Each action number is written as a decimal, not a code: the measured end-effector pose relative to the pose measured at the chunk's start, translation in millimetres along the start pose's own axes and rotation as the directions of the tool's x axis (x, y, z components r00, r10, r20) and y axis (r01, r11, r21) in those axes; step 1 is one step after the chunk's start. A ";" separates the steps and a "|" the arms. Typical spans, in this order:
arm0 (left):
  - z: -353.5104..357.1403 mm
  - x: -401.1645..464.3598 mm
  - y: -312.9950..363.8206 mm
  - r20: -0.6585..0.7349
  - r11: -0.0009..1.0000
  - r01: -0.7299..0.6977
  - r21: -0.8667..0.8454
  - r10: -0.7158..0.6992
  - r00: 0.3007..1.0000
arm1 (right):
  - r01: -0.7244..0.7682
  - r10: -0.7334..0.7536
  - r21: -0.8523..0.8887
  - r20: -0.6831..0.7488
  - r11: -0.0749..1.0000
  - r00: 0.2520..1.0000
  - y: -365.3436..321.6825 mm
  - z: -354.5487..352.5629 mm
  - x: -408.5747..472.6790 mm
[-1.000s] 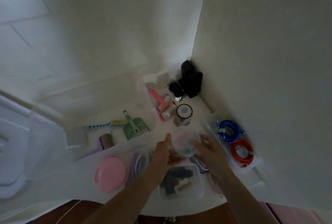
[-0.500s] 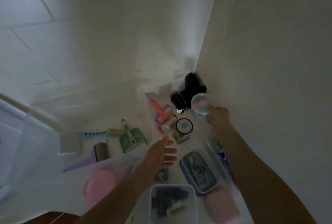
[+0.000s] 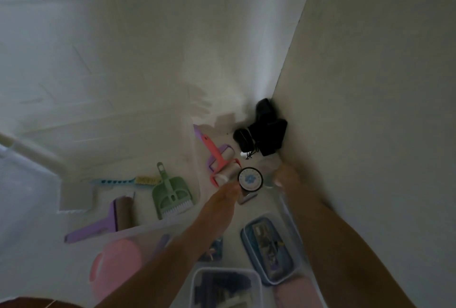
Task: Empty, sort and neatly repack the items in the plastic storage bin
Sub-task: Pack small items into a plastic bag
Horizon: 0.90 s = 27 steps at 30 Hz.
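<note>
Plastic storage bin (image 3: 74,211), clear-walled, stands on the white floor (image 3: 222,221) at the left, holding a green dustpan (image 3: 172,196) and a purple lint roller (image 3: 108,221). Just right of it the left hand (image 3: 222,199) touches a round tin (image 3: 250,179) with loose fingers. Beside the wall the right hand (image 3: 286,176) is blurred; whether it is spread or pinching, I cannot tell.

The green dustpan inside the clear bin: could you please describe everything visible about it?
The green dustpan looks like pale green plastic, with a slim handle ending in a hanging hole and a white-bristled brush clipped along its wide edge. It lies flat on the bin floor, handle pointing away from the person, beside the yellow-bristled brush. Neither hand touches it.
</note>
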State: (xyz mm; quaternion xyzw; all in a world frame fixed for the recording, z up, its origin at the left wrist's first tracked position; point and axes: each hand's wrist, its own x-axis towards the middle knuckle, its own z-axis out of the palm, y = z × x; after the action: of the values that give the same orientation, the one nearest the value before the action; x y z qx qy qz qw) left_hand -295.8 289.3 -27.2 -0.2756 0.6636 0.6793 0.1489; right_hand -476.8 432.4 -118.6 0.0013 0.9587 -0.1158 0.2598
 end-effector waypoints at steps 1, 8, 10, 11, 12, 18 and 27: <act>-1.8 -2.6 3.0 0.006 0.999 0.029 -0.015 -0.029 1.000 | -0.007 0.008 0.013 -0.063 1.000 0.998 1.4 0.5 -4.0; -96.5 -57.4 35.4 0.209 0.994 0.028 0.108 -0.050 0.977 | 0.426 -0.218 0.264 -0.566 0.865 0.795 -70.9 -32.8 -117.9; -140.7 -78.6 43.9 0.151 0.982 0.002 0.188 -0.031 0.988 | 0.568 -0.339 0.314 -0.555 0.760 0.760 -107.4 -34.5 -172.8; -162.6 -86.9 46.1 0.089 0.978 0.001 0.208 -0.020 0.996 | 0.620 -0.407 0.295 -0.542 0.727 0.735 -126.4 -31.7 -195.8; -186.4 -92.1 44.6 0.013 0.975 0.008 0.223 -0.011 1.000 | 0.667 -0.473 0.249 -0.537 0.702 0.698 -144.5 -26.4 -211.6; -308.0 -84.4 -1.1 -0.362 0.595 0.208 0.777 0.152 0.919 | 0.715 -0.703 0.092 -0.136 0.693 0.699 -235.6 44.3 -214.0; -384.2 -1.6 -69.4 -0.168 0.039 0.164 0.986 0.117 0.979 | 0.722 -0.641 -0.209 0.345 0.660 0.685 -326.6 140.7 -136.3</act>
State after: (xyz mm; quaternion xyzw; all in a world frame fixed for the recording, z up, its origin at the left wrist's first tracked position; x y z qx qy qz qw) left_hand -187.3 -83.1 -70.5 -0.1732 0.9549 -0.0056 0.2411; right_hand -309.3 91.2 -96.4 -0.4181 0.8537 -0.0434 0.3074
